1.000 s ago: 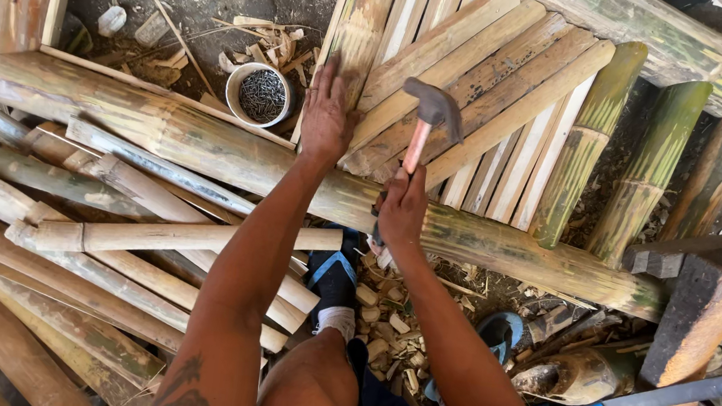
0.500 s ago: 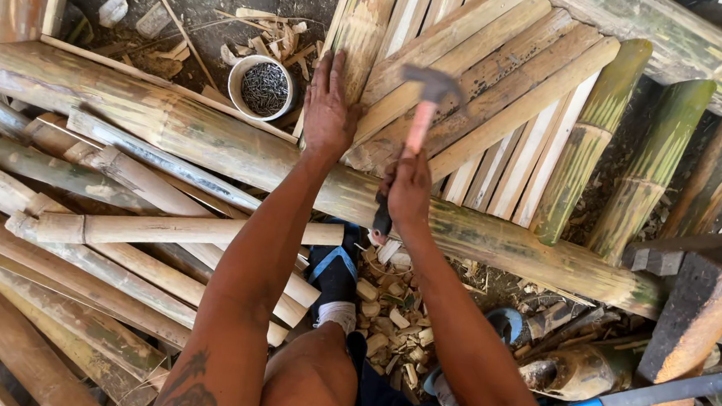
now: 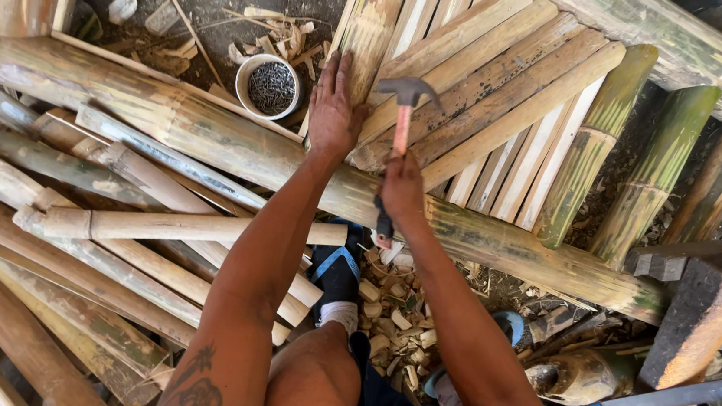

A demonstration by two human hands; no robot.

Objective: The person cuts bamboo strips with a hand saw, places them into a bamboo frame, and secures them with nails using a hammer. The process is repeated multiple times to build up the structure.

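Note:
My right hand (image 3: 401, 189) grips the lower handle of a claw hammer (image 3: 405, 102), its dark metal head raised over a row of split bamboo slats (image 3: 492, 93). My left hand (image 3: 333, 109) lies flat, palm down, on the ends of those slats where they cross a thick bamboo pole (image 3: 210, 142) running left to right. A small white bowl of dark nails (image 3: 271, 86) stands on the ground just left of my left hand. My foot in a dark sandal (image 3: 336, 270) rests below the pole among wood chips.
Loose bamboo poles (image 3: 98, 223) are piled at the left. Green bamboo halves (image 3: 634, 166) lean at the right. A dark wooden block (image 3: 700, 302) and a blue-handled tool (image 3: 648, 402) lie at the lower right. Offcuts (image 3: 395, 310) litter the ground.
The hammer has swung from tilted right to nearly upright, its head now over the slats next to my left hand. The left hand has stayed on the slats.

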